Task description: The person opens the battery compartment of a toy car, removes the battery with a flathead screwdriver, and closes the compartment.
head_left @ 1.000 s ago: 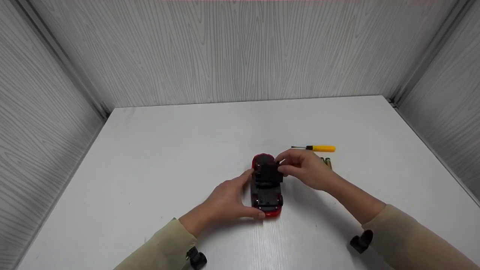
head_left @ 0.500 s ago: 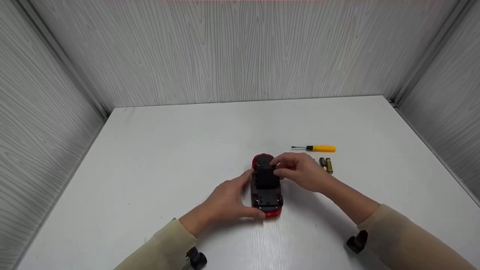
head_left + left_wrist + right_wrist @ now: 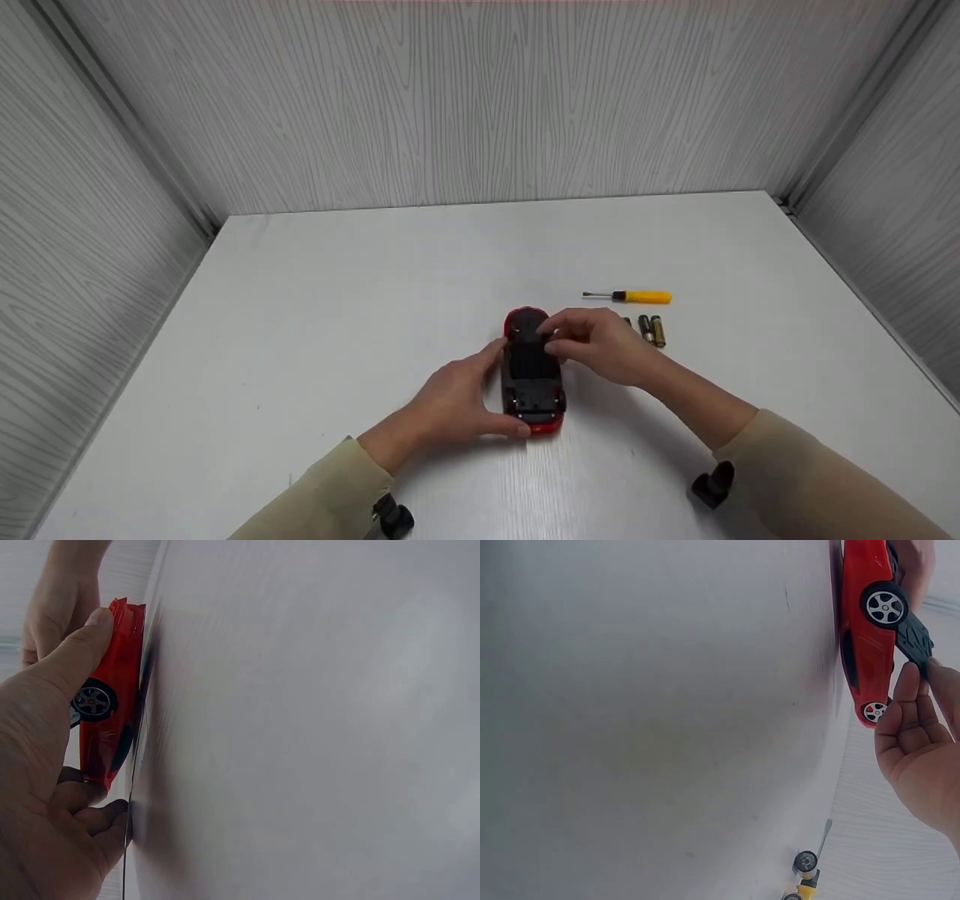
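Note:
A red toy car lies upside down on the white table, its black underside facing up. My left hand grips it from the left, thumb at the near end and fingers along the far left side. In the right wrist view, my right hand pinches a black battery cover between thumb and fingers. The cover slants up from the car's underside, one edge right at it. From the head view, my right hand is over the car's right side, and the compartment below is hidden.
Beyond the right hand lies a screwdriver with a yellow handle. Two small batteries lie beside the right wrist, and the end of another shows past the hand. Grey wood-grain panels wall the table at the back and sides.
My right hand has moved slightly left and lowered the battery cover closer to the car's underside. More of the batteries shows now. The left hand and the car have stayed put.

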Action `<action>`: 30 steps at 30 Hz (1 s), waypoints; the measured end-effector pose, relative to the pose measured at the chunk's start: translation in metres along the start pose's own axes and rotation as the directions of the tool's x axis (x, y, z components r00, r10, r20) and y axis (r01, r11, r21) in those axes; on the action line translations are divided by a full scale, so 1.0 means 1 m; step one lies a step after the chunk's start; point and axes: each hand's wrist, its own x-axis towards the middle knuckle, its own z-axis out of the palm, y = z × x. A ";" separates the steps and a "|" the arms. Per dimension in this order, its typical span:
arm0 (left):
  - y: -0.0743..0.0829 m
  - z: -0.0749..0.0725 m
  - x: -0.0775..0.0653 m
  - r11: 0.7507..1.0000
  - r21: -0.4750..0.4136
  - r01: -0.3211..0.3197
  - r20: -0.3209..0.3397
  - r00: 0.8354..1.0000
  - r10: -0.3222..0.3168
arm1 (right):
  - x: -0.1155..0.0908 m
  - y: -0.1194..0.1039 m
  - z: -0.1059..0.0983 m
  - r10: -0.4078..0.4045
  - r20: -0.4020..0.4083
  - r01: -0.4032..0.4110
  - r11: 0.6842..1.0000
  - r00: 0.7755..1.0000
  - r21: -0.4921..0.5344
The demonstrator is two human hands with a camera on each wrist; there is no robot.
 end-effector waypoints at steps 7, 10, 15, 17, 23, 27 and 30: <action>0.000 0.001 0.001 1.000 0.007 0.005 -0.004 1.000 -0.005 | 0.000 0.002 0.002 0.000 -0.006 0.000 1.000 1.000 -0.008; 0.000 0.001 0.001 1.000 0.006 0.008 -0.003 1.000 -0.008 | 0.001 0.002 0.002 0.006 -0.013 -0.006 1.000 1.000 -0.019; 0.001 0.001 0.000 1.000 0.002 0.012 -0.002 1.000 -0.012 | 0.001 0.002 0.004 0.015 -0.024 -0.016 0.999 1.000 -0.045; 0.000 0.001 0.000 1.000 0.003 0.007 -0.005 1.000 -0.007 | 0.000 0.001 0.004 0.008 -0.025 -0.010 0.998 1.000 -0.058; -0.001 0.002 0.000 1.000 0.012 -0.012 -0.016 1.000 0.012 | 0.001 0.001 0.007 0.003 -0.030 -0.007 0.993 1.000 -0.120; -0.001 0.003 0.000 1.000 0.012 -0.007 -0.013 1.000 0.007 | 0.000 0.004 0.008 0.004 -0.037 -0.009 0.989 0.999 -0.146; -0.001 0.003 0.001 1.000 0.018 -0.006 -0.011 1.000 0.007 | -0.001 0.007 0.008 -0.003 -0.039 -0.003 0.987 0.999 -0.158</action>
